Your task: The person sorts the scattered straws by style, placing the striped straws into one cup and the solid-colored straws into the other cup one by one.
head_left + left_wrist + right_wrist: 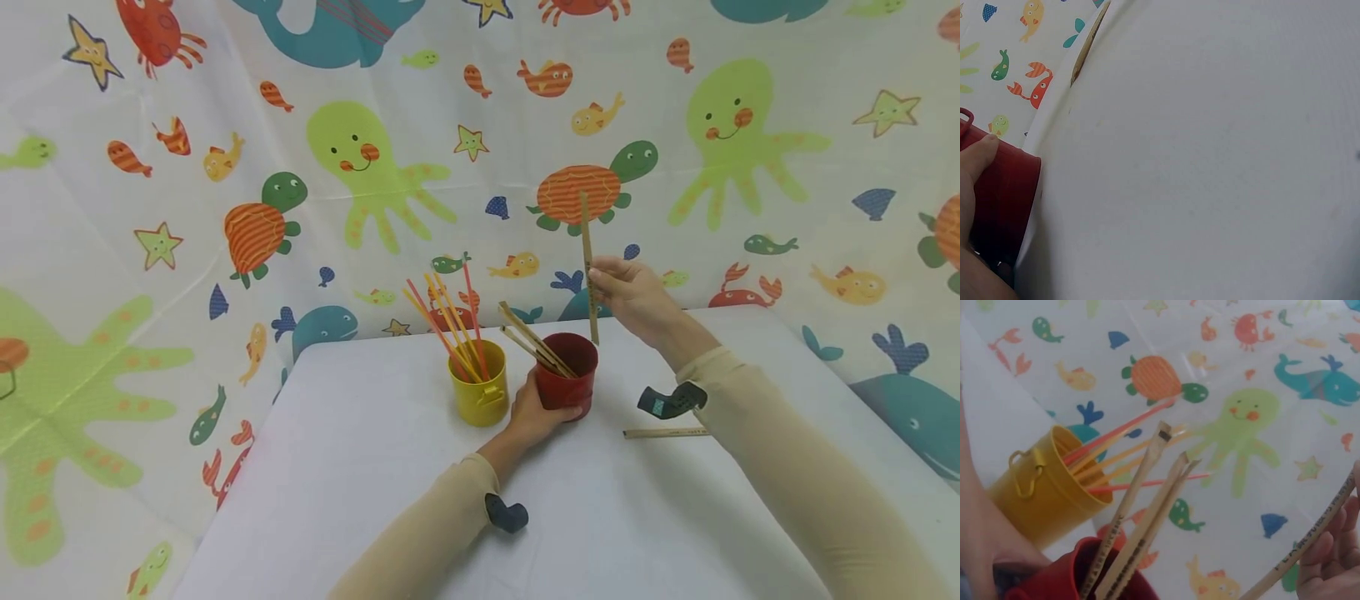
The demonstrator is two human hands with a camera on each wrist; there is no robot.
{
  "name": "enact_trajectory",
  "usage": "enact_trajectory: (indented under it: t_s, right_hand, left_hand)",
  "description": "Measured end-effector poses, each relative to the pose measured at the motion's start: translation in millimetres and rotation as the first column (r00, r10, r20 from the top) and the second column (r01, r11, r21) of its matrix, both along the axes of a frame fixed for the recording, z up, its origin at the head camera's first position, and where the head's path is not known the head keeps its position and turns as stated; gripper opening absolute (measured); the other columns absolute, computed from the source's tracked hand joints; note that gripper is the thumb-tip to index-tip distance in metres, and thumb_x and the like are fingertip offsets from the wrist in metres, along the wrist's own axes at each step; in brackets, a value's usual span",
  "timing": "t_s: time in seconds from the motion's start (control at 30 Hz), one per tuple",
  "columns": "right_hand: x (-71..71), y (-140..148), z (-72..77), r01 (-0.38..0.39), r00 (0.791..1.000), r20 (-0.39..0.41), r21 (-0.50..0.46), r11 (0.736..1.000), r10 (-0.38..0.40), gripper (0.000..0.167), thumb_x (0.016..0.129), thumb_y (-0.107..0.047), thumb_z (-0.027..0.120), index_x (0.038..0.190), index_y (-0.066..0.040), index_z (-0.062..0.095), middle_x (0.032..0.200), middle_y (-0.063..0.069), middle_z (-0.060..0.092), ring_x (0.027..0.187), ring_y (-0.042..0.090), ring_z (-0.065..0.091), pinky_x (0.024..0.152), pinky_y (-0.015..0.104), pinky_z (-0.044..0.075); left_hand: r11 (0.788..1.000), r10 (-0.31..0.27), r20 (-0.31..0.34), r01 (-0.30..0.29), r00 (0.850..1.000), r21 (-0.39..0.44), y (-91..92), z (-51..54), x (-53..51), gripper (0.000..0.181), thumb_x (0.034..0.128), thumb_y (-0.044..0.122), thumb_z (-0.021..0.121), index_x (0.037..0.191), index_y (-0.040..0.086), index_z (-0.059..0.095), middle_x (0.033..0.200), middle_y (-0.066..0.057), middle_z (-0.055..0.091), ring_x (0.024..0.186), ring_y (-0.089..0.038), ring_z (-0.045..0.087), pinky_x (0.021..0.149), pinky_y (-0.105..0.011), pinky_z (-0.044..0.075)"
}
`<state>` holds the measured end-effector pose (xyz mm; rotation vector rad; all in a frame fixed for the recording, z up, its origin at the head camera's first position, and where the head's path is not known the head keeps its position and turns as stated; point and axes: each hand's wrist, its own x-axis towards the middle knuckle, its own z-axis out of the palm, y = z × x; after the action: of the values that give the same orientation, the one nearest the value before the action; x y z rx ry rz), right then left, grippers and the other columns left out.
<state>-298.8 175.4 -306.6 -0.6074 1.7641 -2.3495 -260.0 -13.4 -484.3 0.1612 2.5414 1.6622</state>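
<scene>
My left hand (536, 417) grips the red cup (566, 392) low on its side, thumb toward the front. Several brown paper-wrapped sticks (528, 333) lean to the left inside that cup. Between thumb and fingers, my right hand (633, 296) pinches another brown paper-wrapped stick (588, 275), nearly upright, its lower end close to the cup's right rim. Dark printing shows on the held paper-wrapped stick (1316, 540) in the right wrist view. In the left wrist view, the thumb (982, 153) lies against the red cup (1007, 194).
A yellow cup (480, 404) holding several orange, red and yellow sticks (453, 321) stands just left of the red cup. One more paper-wrapped stick (663, 432) lies on the white table (600, 517), under the right forearm. Behind hangs a sea-animal printed cloth (480, 167).
</scene>
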Motion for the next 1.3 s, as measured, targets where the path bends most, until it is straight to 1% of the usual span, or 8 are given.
enact_trajectory:
  t_s: [0.17,0.5,0.67,0.77,0.87,1.0,1.13,1.3]
  right_hand:
    - [-5.6,-6,-9.7,0.018,0.999,0.03,0.028,0.999,-0.019,0.035,0.104,-0.006,0.052,0.09,-0.028,0.076,0.095,-0.009,0.062,0.095,0.008,0.053,0.091,0.023,0.044]
    - [-17.0,-19,-36.1,0.065,0.992,0.095,0.219,0.974,-0.088,0.03,0.104,-0.011,0.054,0.089,-0.031,0.072,0.104,-0.01,0.062,0.099,0.007,0.055,0.098,0.022,0.05]
    - [-22.2,-24,-53.6,0.095,0.985,0.103,0.363,0.927,-0.141,0.012,0.102,-0.016,0.061,0.105,-0.019,0.072,0.101,-0.014,0.063,0.103,0.012,0.054,0.1,0.03,0.047]
    - [-25.0,-26,-61.9,0.124,0.982,0.075,0.436,0.892,-0.173,0.027,0.1,-0.016,0.063,0.123,-0.003,0.067,0.097,-0.011,0.064,0.098,0.014,0.055,0.094,0.03,0.048]
    - [-27.4,-27,-67.3,0.14,0.983,0.041,0.472,0.87,-0.18,0.038,0.1,-0.014,0.063,0.131,0.007,0.06,0.1,-0.008,0.068,0.097,0.011,0.058,0.1,0.033,0.05]
    - [-29.1,-29,-70.1,0.156,0.982,0.019,0.492,0.856,-0.19,0.036,0.099,-0.012,0.064,0.129,0.008,0.061,0.101,-0.009,0.07,0.101,0.006,0.059,0.11,0.039,0.046]
    - [-29.8,-31,-71.5,0.169,0.98,-0.005,0.534,0.829,-0.197,0.037,0.098,-0.014,0.066,0.128,0.006,0.063,0.102,-0.009,0.071,0.101,0.007,0.06,0.099,0.029,0.05]
    - [-30.0,-33,-73.8,0.164,0.979,-0.003,0.602,0.782,-0.203,0.036,0.098,-0.017,0.066,0.129,0.002,0.065,0.118,0.008,0.071,0.106,0.015,0.061,0.091,0.023,0.05]
  left_hand:
    - [1.0,0.001,0.005,-0.001,1.0,-0.006,0.7,0.8,0.4,0.096,0.0816,0.03,0.085,0.157,0.018,0.026,0.154,-0.005,0.048,0.144,-0.027,0.043,0.119,-0.053,0.04]
    - [1.0,-0.005,-0.017,0.005,1.0,-0.014,-1.0,1.3,-0.8,0.097,0.0815,0.031,0.085,0.157,0.017,0.026,0.153,-0.007,0.049,0.143,-0.027,0.045,0.12,-0.052,0.038]
    - [1.0,-0.018,-0.028,0.018,0.999,-0.003,-1.3,-1.2,-1.8,0.096,0.0812,0.032,0.085,0.157,0.018,0.027,0.153,-0.005,0.05,0.143,-0.026,0.046,0.12,-0.052,0.039]
    - [1.0,-0.027,-0.033,0.027,0.999,0.002,-1.4,-2.2,-2.2,0.096,0.0812,0.032,0.085,0.156,0.019,0.027,0.153,-0.004,0.05,0.143,-0.025,0.046,0.12,-0.052,0.039]
    - [1.0,-0.03,-0.033,0.03,0.999,-0.004,-1.2,-3.8,-2.4,0.096,0.0809,0.032,0.085,0.156,0.019,0.027,0.153,-0.003,0.05,0.143,-0.025,0.046,0.119,-0.051,0.04]
    - [1.0,-0.03,-0.026,0.03,0.999,-0.008,-1.3,-5.0,-2.6,0.097,0.081,0.033,0.085,0.157,0.019,0.026,0.154,-0.003,0.049,0.144,-0.025,0.045,0.12,-0.051,0.04]
    - [1.0,-0.031,-0.033,0.031,0.999,-0.006,-1.5,-4.4,-3.0,0.097,0.0815,0.033,0.085,0.157,0.019,0.026,0.154,-0.004,0.049,0.143,-0.025,0.046,0.12,-0.051,0.039]
    - [0.999,-0.031,-0.035,0.031,0.999,-0.011,-1.7,-4.0,-2.9,0.096,0.0819,0.033,0.084,0.157,0.018,0.026,0.153,-0.005,0.05,0.143,-0.026,0.047,0.121,-0.052,0.038]
